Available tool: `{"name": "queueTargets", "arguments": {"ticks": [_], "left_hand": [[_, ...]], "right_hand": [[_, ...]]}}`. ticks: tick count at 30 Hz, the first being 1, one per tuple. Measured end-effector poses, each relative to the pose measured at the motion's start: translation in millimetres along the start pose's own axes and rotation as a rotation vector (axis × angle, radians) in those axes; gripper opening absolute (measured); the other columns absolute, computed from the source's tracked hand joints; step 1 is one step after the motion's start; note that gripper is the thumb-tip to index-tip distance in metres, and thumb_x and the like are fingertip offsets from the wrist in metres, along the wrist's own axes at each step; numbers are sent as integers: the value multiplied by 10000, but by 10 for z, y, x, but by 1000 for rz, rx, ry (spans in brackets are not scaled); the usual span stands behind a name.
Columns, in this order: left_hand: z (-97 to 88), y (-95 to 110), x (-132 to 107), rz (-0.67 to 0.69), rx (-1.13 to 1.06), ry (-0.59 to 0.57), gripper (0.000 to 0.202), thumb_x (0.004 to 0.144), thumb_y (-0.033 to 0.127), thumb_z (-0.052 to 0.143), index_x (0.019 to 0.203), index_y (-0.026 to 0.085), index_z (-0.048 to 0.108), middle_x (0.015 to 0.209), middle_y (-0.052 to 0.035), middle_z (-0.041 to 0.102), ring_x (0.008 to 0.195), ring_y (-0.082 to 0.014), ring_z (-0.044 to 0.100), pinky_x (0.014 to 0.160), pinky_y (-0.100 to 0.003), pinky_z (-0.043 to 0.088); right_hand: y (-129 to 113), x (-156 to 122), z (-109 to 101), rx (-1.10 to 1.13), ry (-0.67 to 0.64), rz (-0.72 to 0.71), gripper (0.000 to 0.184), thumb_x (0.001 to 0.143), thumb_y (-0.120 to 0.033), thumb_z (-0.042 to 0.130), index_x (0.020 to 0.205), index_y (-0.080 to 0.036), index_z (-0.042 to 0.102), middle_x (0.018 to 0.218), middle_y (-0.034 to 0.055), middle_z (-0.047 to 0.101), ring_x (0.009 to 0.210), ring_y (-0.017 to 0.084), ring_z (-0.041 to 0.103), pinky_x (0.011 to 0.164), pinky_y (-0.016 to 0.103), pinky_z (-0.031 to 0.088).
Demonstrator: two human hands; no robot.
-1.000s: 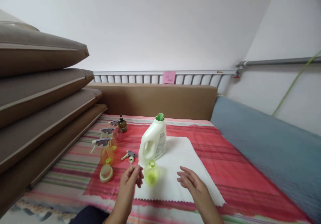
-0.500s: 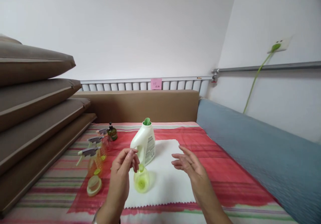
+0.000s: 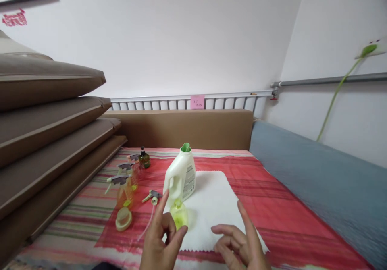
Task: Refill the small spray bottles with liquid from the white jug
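My left hand (image 3: 161,241) is raised at the bottom edge, fingers loosely apart and holding nothing, just in front of a small yellow-green bottle (image 3: 179,215) with no top on it. That bottle stands on a white cloth (image 3: 213,201). My right hand (image 3: 238,241) hovers over the cloth's near edge, index finger stretched out, the other fingers half curled, nothing in it. Behind the small bottle stands a white jug (image 3: 180,178) with a green spout. A grey spray head (image 3: 153,197) with its tube lies on the red striped cover (image 3: 272,205), left of the jug.
Two orange spray bottles (image 3: 124,186) and a dark green bottle (image 3: 144,159) line the cover's left side, with a pale yellow lid (image 3: 123,219) nearer me. Stacked brown cushions (image 3: 45,133) rise on the left, a blue pad (image 3: 326,189) on the right, a brown board (image 3: 187,127) behind.
Both hands have dropped back toward me, away from the small bottle. My left hand's fingers have spread from a pinch near the bottle's mouth. The view has shifted slightly.
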State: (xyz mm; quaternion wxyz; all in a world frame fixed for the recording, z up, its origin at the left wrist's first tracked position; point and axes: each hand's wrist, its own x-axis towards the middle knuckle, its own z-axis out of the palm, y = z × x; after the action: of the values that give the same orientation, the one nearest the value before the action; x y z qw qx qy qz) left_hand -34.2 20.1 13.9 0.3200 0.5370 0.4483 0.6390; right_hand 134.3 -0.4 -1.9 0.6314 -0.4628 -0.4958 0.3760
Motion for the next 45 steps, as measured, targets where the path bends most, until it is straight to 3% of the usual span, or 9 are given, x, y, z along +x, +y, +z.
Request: {"name": "queueTargets", "arguments": {"ticks": [3, 7, 12, 16, 25, 29, 34, 39, 45], "left_hand": [[-73, -4, 102, 0, 39, -66, 819, 730, 334, 680, 1425, 223, 261, 526, 87, 390, 483, -112, 377, 518, -237, 324], [-166, -44, 248, 38, 133, -71, 834, 791, 287, 614, 1454, 220, 112, 551, 95, 352, 502, -108, 343, 525, -224, 302], [-258, -238, 399, 23, 207, -106, 839, 801, 258, 585, 1455, 193, 64, 546, 104, 327, 502, -108, 331, 529, -220, 292], [-317, -361, 500, -13, 219, -129, 841, 793, 252, 587, 1454, 189, 71, 547, 105, 344, 506, -111, 341, 535, -222, 298], [-215, -337, 402, -62, 148, -134, 767, 756, 273, 618, 1424, 191, 252, 523, 97, 386, 488, -118, 373, 519, -225, 303], [-195, -292, 351, -73, 165, -145, 768, 770, 244, 595, 1435, 186, 216, 537, 94, 380, 509, -122, 378, 530, -228, 306], [-214, -216, 326, -101, 171, -204, 683, 813, 248, 550, 1420, 156, 250, 582, 81, 386, 539, -119, 391, 560, -235, 324], [-230, -190, 323, -75, 190, -149, 377, 816, 310, 559, 1161, 158, 575, 596, 51, 424, 563, -128, 427, 563, -244, 327], [-217, -201, 330, -48, 178, -132, 318, 816, 355, 566, 1077, 178, 605, 580, 51, 424, 545, -129, 430, 543, -238, 323]], "right_hand": [[-26, 60, -12, -64, -16, 7, 856, 777, -534, 545, 1439, -285, 65, 889, 60, 661, 632, 184, 601, 642, 336, 493], [-16, 224, -24, -131, -26, -15, 863, 796, -504, 534, 1443, -281, 7, 902, 55, 643, 681, 190, 600, 708, 372, 497], [212, 485, -4, -270, -63, -94, 827, 816, -426, 529, 1440, -256, 13, 882, 43, 635, 642, 177, 597, 696, 378, 506], [324, 612, 40, -339, -68, -75, 791, 821, -392, 526, 1437, -243, 54, 859, 22, 631, 632, 169, 591, 683, 350, 503], [342, 438, 142, -300, -125, -30, 782, 824, -443, 502, 1436, -245, 57, 873, 22, 619, 633, 168, 594, 708, 362, 496], [450, 448, 108, -325, -156, -6, 866, 796, -521, 520, 1439, -259, 3, 912, 49, 632, 704, 198, 622, 729, 394, 517], [535, 466, 90, -316, -157, 28, 852, 768, -577, 525, 1433, -305, 67, 933, 61, 636, 733, 217, 635, 751, 424, 525], [517, 480, 88, -320, -213, 45, 849, 770, -581, 521, 1433, -269, 94, 948, 80, 642, 740, 223, 637, 769, 418, 519], [454, 480, 76, -299, -218, 52, 840, 780, -585, 503, 1430, -258, 84, 939, 73, 639, 724, 214, 631, 758, 403, 520]]}}
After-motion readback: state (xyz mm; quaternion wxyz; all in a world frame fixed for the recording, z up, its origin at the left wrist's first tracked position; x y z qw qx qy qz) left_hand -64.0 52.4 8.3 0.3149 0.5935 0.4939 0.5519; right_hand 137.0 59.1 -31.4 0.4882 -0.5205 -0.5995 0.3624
